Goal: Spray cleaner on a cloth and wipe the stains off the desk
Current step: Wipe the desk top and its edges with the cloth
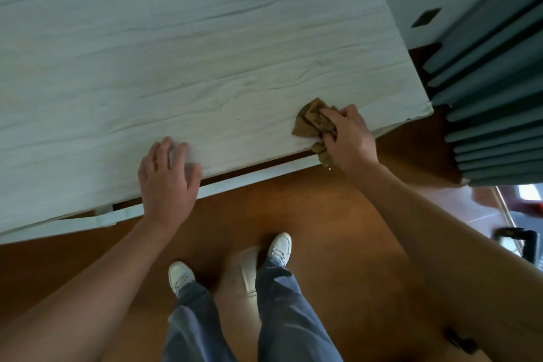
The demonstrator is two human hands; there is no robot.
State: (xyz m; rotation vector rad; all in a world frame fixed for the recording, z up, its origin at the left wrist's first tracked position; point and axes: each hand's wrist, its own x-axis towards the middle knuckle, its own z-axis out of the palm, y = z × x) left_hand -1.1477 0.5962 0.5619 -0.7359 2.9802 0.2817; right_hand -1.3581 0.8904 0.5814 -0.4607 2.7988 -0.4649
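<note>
Standing by the desk, watching from the person's side. Going L to R:

Left hand lies palm down on the near edge of the top, fingers spread & flat. Nothing in it, just bracing. Looks like it's there to steady the body, not to work.

Mid desk: pale wood-grain surface, a couple of tiny dark specks between the two hands, nearer the cloth side. Could be leftover marks or part of the grain; too small to say.

Right hand is clenched round a bunched brown cloth, pressing it onto the top close to the near right corner. Most of the wad sticks out to the L of the fingers and a bit away from the body; a tail hangs off the desk edge under the palm.

No spray bottle in view, so I'd guess the spraying is done & this is the wiping stage.

Key relation: unwiped desk lies L of the cloth, along the desk's long axis. Right hand is the one on the job; a leftward sweep along the front edge runs toward the left hand, which prob. has to lift or shift out of the way.

Far R: grey pleated curtain, clear of the work.
</note>
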